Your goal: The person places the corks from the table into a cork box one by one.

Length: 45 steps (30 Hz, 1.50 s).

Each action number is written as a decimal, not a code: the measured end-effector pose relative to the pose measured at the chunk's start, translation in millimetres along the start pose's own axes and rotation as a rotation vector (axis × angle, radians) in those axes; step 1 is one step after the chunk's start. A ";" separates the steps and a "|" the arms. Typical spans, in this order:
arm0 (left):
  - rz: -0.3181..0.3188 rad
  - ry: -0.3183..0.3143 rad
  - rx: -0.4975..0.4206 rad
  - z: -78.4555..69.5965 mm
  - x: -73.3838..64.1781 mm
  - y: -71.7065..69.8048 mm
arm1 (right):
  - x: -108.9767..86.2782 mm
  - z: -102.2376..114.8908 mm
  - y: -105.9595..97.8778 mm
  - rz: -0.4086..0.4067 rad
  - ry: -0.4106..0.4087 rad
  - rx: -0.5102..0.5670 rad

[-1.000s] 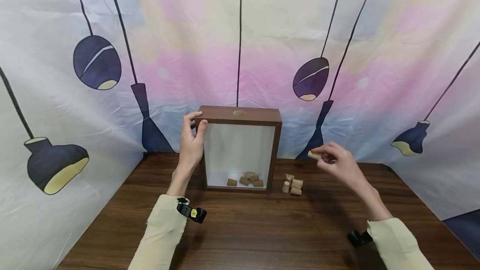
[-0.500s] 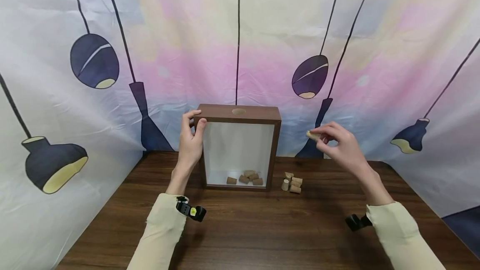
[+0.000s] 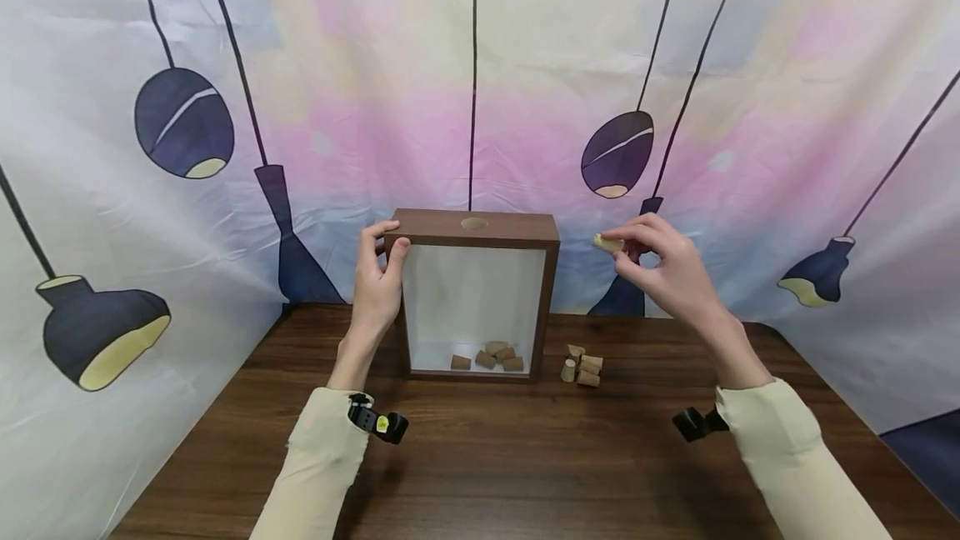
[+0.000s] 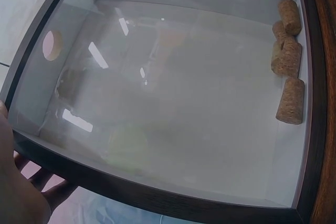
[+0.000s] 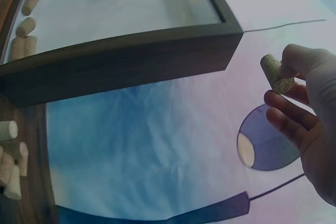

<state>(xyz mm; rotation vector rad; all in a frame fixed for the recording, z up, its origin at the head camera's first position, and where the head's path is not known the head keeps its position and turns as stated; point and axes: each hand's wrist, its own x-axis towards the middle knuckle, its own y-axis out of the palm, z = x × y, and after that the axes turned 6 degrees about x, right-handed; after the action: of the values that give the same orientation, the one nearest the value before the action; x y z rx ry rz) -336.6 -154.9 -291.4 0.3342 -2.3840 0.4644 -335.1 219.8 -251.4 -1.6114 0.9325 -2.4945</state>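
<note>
On a dark-brown wooden table (image 3: 517, 465), overlapping tan corks (image 3: 486, 359) are contained in an upright, brown-framed, clear-fronted box (image 3: 517, 228) gripped by the left hand (image 3: 377, 292). Right of the box, a partly covered cylindrical cork (image 3: 607, 243) is pinched by the right hand (image 3: 672, 267).

We see a fabric-walled booth, more like a makeshift studio than a furnished room.
A pale pink, blue and cream printed fabric backdrop (image 3: 390, 65), creased and loosely hanging, wraps the back and sides of the dark brown wood-grain tabletop (image 3: 525, 457); its dark blue, rounded pendant lamps (image 3: 202, 127) are only printed pictures. We cannot tell what room lies behind it.
</note>
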 end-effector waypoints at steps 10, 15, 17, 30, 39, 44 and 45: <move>0.001 -0.002 -0.005 0.4 -0.4 1.0 | 30.7 23.5 3.7 0.018 -0.073 -0.005; -0.010 0.005 0.010 0.0 -0.4 1.5 | 45.7 32.1 9.6 0.063 -0.108 0.006; -0.020 0.010 0.016 0.1 -0.5 1.7 | 50.8 35.8 12.6 0.082 -0.106 0.018; -0.038 0.013 0.027 2.5 -0.5 4.5 | 74.9 47.0 33.7 0.151 -0.109 0.024; -0.024 0.011 0.014 2.6 -1.3 4.3 | 92.2 49.9 56.3 0.256 -0.053 -0.003; -0.015 0.017 0.006 1.9 -0.7 3.2 | 103.3 53.2 70.8 0.317 -0.016 -0.049; -0.014 0.018 0.005 1.9 -0.4 3.1 | 105.1 53.9 73.4 0.327 -0.010 -0.061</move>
<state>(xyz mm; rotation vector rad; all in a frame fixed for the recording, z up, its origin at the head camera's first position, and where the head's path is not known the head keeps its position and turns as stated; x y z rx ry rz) -338.5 -152.9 -293.8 0.3476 -2.3622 0.4647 -359.7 99.5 -186.0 -1.3537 1.1738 -2.2547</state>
